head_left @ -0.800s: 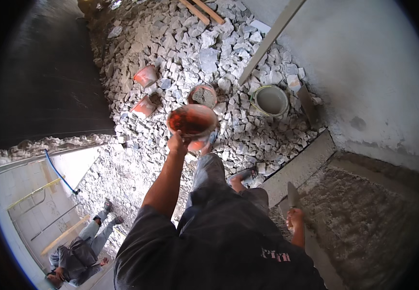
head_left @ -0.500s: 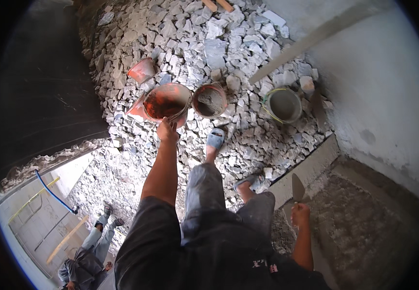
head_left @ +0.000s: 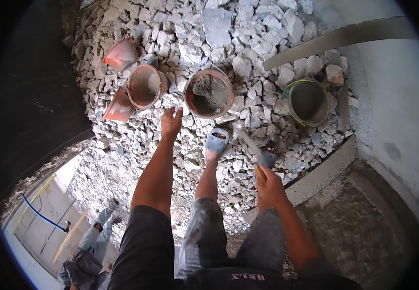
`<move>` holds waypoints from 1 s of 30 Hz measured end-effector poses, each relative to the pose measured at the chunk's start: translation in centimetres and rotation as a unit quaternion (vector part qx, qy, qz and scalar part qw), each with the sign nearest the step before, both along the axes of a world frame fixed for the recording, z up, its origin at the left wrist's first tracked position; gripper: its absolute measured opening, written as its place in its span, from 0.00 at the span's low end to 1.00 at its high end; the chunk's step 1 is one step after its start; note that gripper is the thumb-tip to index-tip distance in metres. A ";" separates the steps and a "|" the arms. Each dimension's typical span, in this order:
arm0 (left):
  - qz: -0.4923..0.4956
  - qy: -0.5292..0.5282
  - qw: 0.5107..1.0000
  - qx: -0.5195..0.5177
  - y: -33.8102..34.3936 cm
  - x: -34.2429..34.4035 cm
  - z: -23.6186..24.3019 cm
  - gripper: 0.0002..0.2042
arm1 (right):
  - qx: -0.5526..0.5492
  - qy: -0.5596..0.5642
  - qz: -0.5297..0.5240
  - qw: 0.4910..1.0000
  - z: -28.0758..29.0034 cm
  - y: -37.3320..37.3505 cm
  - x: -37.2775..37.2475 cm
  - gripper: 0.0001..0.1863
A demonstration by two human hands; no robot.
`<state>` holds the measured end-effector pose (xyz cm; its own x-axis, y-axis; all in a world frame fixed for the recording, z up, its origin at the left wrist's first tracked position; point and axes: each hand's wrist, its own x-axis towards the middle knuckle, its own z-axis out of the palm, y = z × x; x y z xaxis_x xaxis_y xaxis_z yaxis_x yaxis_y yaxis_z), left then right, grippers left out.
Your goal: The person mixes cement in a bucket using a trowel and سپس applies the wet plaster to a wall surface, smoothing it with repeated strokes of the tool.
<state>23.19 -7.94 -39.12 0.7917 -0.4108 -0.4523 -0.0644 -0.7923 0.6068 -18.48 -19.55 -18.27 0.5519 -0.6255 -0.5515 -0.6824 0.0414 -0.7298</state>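
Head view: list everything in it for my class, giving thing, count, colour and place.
Orange buckets: three, orange, left of centre
Central bucket: one, orange-grey, holding grey mix
Green-rimmed bucket: one, grey, right
Stones: uncountable, pale grey, across the ground
Long board: one, grey, upper right
Ledge: one, grey, lower right
Wall: one, pale grey, far right
Dark surface: one, black, far left
Hose: one, blue, lower left
Yellow strip: one, yellow, lower left
Wooden strip: one, tan, lower left
Co-worker: one, grey clothes, lower left
Trowel: one, yellowish handle, right of centre
Sandals: two, greyish, on the feet
Legs: two, grey trousers, lower centre
Left hand: one, bare, empty, near orange buckets
Right hand: one, bare, gripping the trowel handle
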 end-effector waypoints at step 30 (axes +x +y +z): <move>-0.205 0.087 0.975 -0.004 -16.3 -9.5 -6.2 0.16 | 0.515 -0.474 -0.268 0.662 -35.6 -31.5 -6.5 0.17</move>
